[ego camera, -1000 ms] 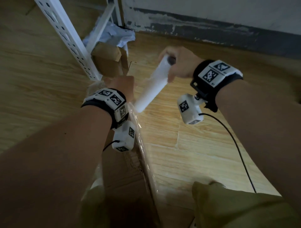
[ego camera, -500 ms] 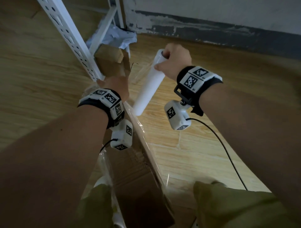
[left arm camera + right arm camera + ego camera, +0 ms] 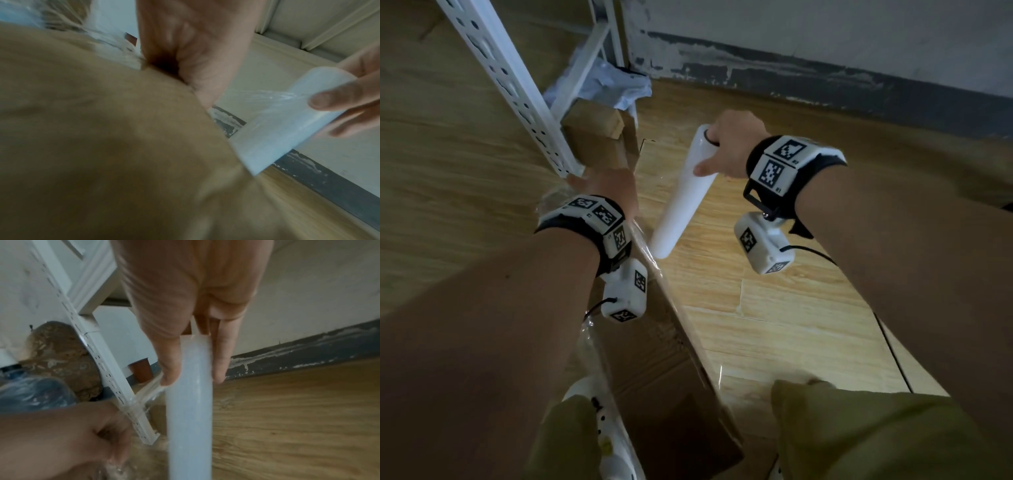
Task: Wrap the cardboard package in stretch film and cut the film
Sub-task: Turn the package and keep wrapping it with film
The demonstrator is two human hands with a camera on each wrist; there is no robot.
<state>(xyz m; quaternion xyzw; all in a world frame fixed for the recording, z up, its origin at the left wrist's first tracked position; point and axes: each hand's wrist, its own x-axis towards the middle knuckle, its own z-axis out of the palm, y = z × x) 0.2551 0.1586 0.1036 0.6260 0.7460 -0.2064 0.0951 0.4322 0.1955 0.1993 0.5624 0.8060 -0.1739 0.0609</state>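
Observation:
A long brown cardboard package (image 3: 661,370) stands on end on the floor between my knees, with clear film over its upper part. My left hand (image 3: 606,185) grips its top end, fingers curled over the edge; the left wrist view shows the palm (image 3: 195,48) against the cardboard (image 3: 102,146). To the right, my right hand (image 3: 729,147) holds the white stretch film roll (image 3: 681,198) by its upper end, thumb and fingers (image 3: 168,366) along the roll (image 3: 189,418). A thin stretched strand of film (image 3: 150,389) runs from the roll towards my left hand (image 3: 92,431).
A white perforated shelf post (image 3: 510,85) stands just behind the package, with small cardboard boxes (image 3: 592,137) and crumpled plastic (image 3: 616,85) at its foot. A wall with dark skirting (image 3: 825,78) closes the back. Wooden floor (image 3: 791,325) lies on the right.
My right hand has brought the roll down and leftward, closer to the package, and the roll now hangs steeper. My left hand keeps its hold at the package's top.

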